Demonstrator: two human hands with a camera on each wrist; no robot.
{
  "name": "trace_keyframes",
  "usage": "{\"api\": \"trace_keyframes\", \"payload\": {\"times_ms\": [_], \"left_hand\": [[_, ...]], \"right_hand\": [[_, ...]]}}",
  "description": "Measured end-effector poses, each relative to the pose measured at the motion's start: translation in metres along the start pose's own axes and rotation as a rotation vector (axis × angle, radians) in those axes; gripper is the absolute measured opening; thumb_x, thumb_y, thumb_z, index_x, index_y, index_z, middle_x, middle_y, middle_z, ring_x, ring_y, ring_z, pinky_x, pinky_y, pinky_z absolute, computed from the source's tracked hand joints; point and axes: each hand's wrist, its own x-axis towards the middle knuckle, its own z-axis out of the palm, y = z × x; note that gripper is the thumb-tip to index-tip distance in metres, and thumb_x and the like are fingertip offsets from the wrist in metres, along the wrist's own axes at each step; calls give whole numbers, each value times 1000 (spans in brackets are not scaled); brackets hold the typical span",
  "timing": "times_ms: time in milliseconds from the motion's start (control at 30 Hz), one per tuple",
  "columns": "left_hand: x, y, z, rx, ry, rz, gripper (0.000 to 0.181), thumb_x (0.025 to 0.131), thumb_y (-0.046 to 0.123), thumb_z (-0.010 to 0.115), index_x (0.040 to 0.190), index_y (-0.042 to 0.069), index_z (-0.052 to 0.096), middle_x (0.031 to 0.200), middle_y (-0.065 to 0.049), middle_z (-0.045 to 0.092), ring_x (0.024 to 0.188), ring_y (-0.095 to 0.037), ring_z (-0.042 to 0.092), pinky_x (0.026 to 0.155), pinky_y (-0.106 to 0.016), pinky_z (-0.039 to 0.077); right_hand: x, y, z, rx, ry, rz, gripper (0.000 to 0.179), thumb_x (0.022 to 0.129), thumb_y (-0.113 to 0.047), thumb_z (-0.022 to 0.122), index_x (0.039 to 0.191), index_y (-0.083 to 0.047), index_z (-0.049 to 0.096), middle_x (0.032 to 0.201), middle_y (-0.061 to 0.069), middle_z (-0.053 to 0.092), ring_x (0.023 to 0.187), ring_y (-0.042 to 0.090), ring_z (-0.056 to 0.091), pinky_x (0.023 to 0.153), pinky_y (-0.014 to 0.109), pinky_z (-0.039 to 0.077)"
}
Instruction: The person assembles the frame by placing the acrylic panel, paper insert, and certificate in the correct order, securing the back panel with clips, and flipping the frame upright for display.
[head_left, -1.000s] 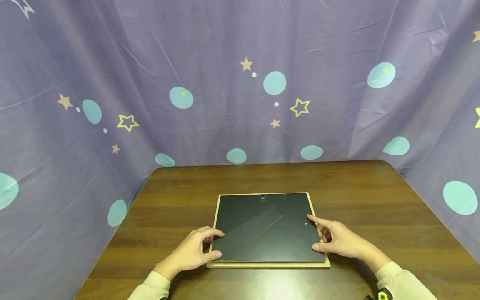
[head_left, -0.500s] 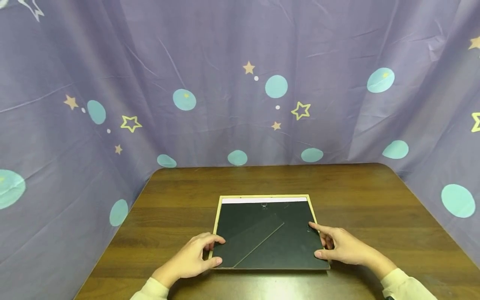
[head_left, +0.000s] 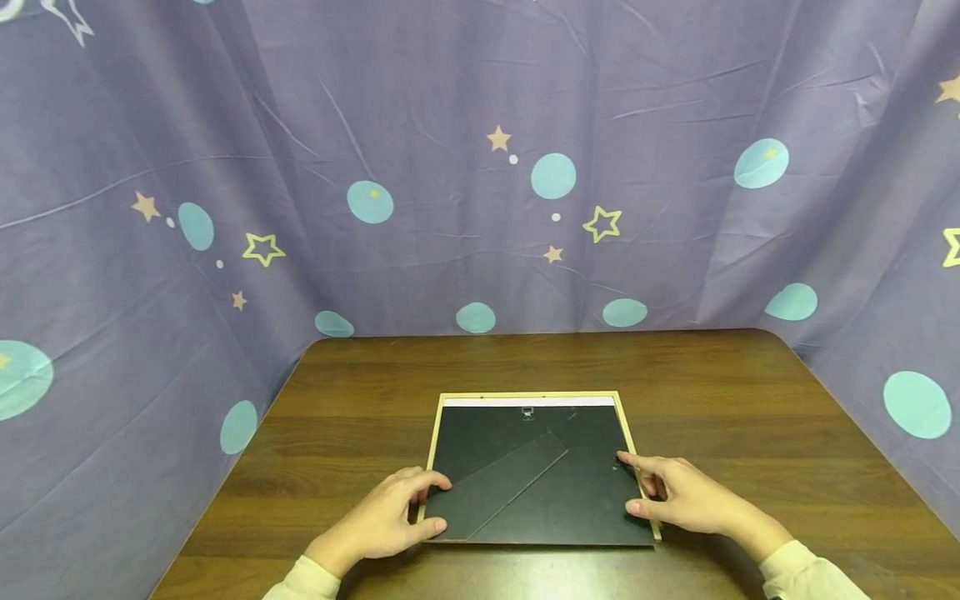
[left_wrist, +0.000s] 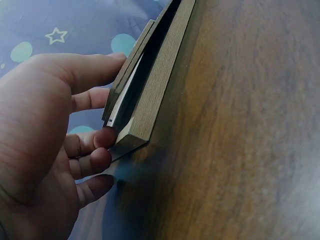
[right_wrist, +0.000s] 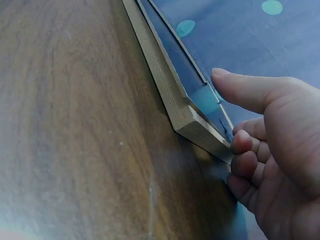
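Note:
A picture frame (head_left: 619, 400) with a pale wooden rim lies face down on the table. Its black backing board (head_left: 525, 475), with an easel stand (head_left: 510, 483) and a small metal hanger (head_left: 527, 412), sits shifted toward me, near edge raised over the rim. My left hand (head_left: 386, 512) grips the board's left near corner, thumb and index finger on top. In the left wrist view a gap shows between the board and the wooden rim (left_wrist: 155, 95). My right hand (head_left: 686, 496) holds the right side, thumb and index fingertip on the board, other fingers curled against the side.
A white strip (head_left: 525, 402) shows inside the frame's far edge. The brown wood-grain table (head_left: 360, 392) extends around the frame. A purple curtain (head_left: 420, 167) with stars and teal shapes hangs behind and at both sides.
The backing board has come toward me and its near edge now covers the near rim. A white strip has appeared at the far edge. Both hands moved slightly toward me with it.

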Motion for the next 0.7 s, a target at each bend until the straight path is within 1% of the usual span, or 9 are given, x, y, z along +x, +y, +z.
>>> {"api": "trace_keyframes", "payload": {"times_ms": [100, 233, 300, 400, 467, 533, 567, 633, 700], "left_hand": [[0, 1, 0, 29, 6, 8, 45, 84, 45, 71, 122, 23, 61, 87, 10, 50, 79, -10, 48, 62, -21, 42], [-1, 3, 1, 94, 8, -21, 56, 80, 58, 69, 125, 24, 61, 89, 10, 48, 82, -9, 45, 65, -25, 43], [-1, 5, 2, 125, 17, -27, 66, 75, 63, 70, 128, 24, 60, 97, 10, 49, 89, -9, 45, 71, -30, 46], [-3, 7, 4, 153, 16, -14, 83, 65, 70, 73, 131, 22, 58, 120, 3, 50, 111, -15, 44, 85, -41, 48], [-3, 8, 5, 155, -4, 3, 91, 61, 72, 74, 135, 22, 55, 139, -2, 43, 129, -23, 36, 93, -52, 45], [-3, 8, 6, 156, -34, 12, 95, 61, 72, 73, 138, 22, 52, 149, -6, 36, 138, -32, 26, 97, -59, 40], [-3, 9, 6, 158, -50, 12, 95, 62, 72, 72, 140, 22, 50, 152, -7, 33, 140, -35, 23, 97, -62, 39], [-2, 9, 7, 159, -72, 5, 91, 68, 69, 71, 142, 22, 48, 153, -6, 33, 141, -40, 19, 97, -64, 37], [0, 9, 7, 169, -80, -2, 86, 72, 67, 70, 142, 23, 48, 152, -4, 36, 141, -41, 19, 99, -64, 35]], "right_hand": [[0, -1, 0, 9, -3, 4, 65, 88, -32, 71, 134, 8, 49, 64, -7, 45, 56, -7, 33, 48, 13, 32], [-2, -4, 0, -23, 30, 8, 63, 85, -32, 74, 134, 1, 53, 72, -6, 47, 61, -2, 40, 53, 15, 37], [-3, -6, 1, -79, 58, 15, 64, 83, -36, 75, 134, -5, 54, 80, -7, 49, 69, 2, 44, 58, 17, 39], [-6, -10, 2, -181, 89, 35, 68, 79, -46, 76, 136, -14, 55, 105, -7, 53, 93, 8, 49, 71, 26, 46], [-7, -13, 4, -211, 85, 39, 74, 76, -52, 76, 138, -17, 54, 126, -3, 51, 113, 16, 46, 81, 37, 49], [-8, -14, 6, -215, 72, 29, 82, 73, -57, 76, 140, -17, 51, 144, 3, 43, 129, 27, 38, 88, 52, 47], [-9, -14, 6, -214, 62, 21, 85, 71, -59, 76, 140, -16, 50, 148, 7, 38, 134, 33, 33, 89, 57, 45], [-9, -14, 8, -198, 41, 12, 91, 68, -60, 77, 142, -15, 48, 153, 11, 31, 138, 42, 25, 91, 64, 40], [-10, -13, 9, -199, 32, 12, 94, 67, -63, 76, 143, -14, 47, 154, 12, 30, 138, 47, 21, 92, 66, 38]]}}
